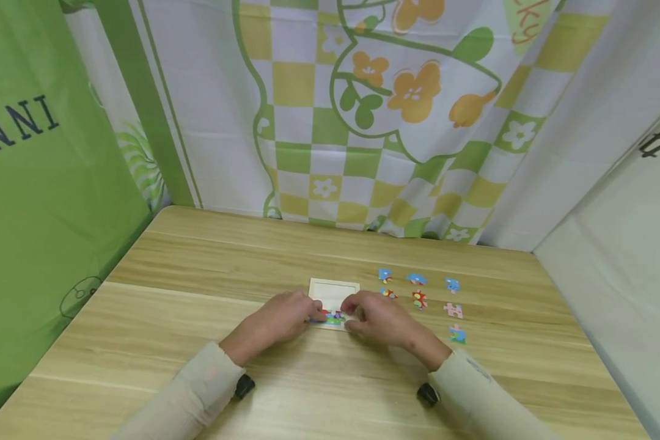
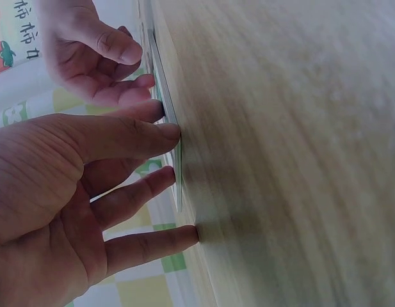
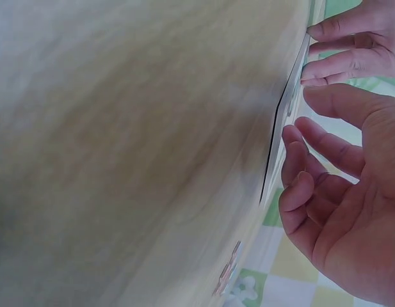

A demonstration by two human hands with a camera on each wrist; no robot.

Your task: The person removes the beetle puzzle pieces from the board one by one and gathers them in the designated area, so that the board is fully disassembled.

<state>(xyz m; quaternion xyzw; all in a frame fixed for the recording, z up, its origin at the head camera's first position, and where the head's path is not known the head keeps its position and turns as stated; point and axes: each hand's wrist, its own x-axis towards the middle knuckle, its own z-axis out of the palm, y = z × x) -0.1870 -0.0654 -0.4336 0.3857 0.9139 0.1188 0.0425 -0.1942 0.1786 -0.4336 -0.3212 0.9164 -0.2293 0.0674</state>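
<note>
A small pale puzzle tray (image 1: pixel 334 282) lies flat on the table, its far part bare. Colourful joined jigsaw pieces (image 1: pixel 334 320) fill the tray's near edge. At the left side my left hand (image 1: pixel 288 315) rests its fingertips on the tray and pieces, fingers fairly straight in the left wrist view. My right hand (image 1: pixel 382 319) is at the tray's right side, thumb and fingers by the pieces' right end. In the right wrist view its thumb is extended and the other fingers bend loosely, with no piece visible between them. Both hands cover parts of the tray.
Several loose jigsaw pieces lie right of the tray, among them a red and yellow one (image 1: pixel 420 299), a pink one (image 1: pixel 453 310) and a blue-green one (image 1: pixel 457 335). The wooden table (image 1: pixel 198 263) meets a patterned curtain (image 1: pixel 330 153) at its far edge.
</note>
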